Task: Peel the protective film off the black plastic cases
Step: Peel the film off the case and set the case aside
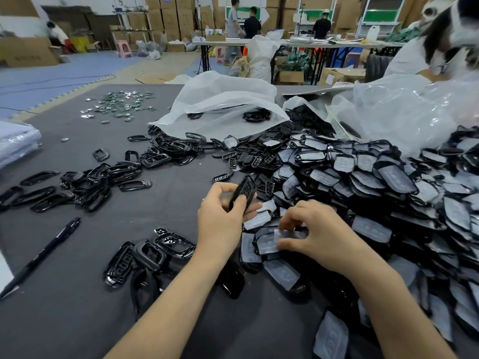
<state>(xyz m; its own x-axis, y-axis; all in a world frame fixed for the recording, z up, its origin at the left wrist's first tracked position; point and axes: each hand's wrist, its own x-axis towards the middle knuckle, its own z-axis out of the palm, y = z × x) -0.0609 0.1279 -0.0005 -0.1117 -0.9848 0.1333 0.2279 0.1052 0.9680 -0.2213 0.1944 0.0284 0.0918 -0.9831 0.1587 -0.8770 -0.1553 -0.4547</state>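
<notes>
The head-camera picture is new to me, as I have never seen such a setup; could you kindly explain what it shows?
There is no machine here. One camera, worn on a person's head, looks forward and down at their two bare hands. The left hand holds a black case. The right hand seems to pinch a piece of clear film at the edge of the big pile of film-covered cases. On the grey table also lie black frames, a pen, small green boards and plastic bags.
</notes>
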